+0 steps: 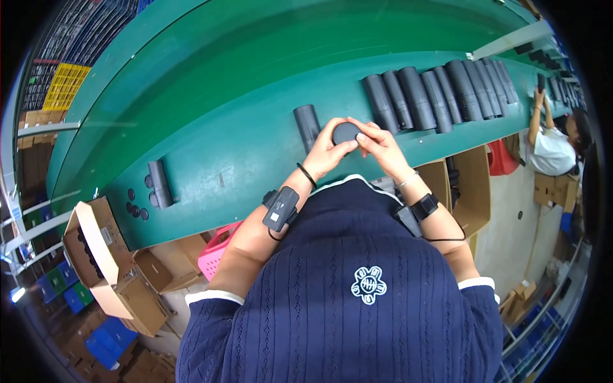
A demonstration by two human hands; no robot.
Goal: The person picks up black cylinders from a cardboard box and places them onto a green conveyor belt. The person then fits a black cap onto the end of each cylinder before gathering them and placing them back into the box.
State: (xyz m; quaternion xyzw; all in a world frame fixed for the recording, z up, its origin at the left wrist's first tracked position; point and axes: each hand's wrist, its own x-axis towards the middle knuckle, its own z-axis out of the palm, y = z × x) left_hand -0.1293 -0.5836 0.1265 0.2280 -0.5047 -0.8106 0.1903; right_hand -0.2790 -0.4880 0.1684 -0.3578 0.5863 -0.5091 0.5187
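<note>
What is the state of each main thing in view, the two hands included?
Black round piece: held, flat face toward the camera
Left hand: closed on this piece
Right hand: also closed on it
Lone tube: lying, near end behind the left hand
Row of tubes: lying side by side
Left-end tube: lying beside discs
Small discs: loose on the green table
Left cardboard box: open

The person's left hand point(325, 150) and right hand point(383, 148) hold a round black piece point(346, 132) near black tubes point(416, 99) on the green bench point(246, 172).
</note>
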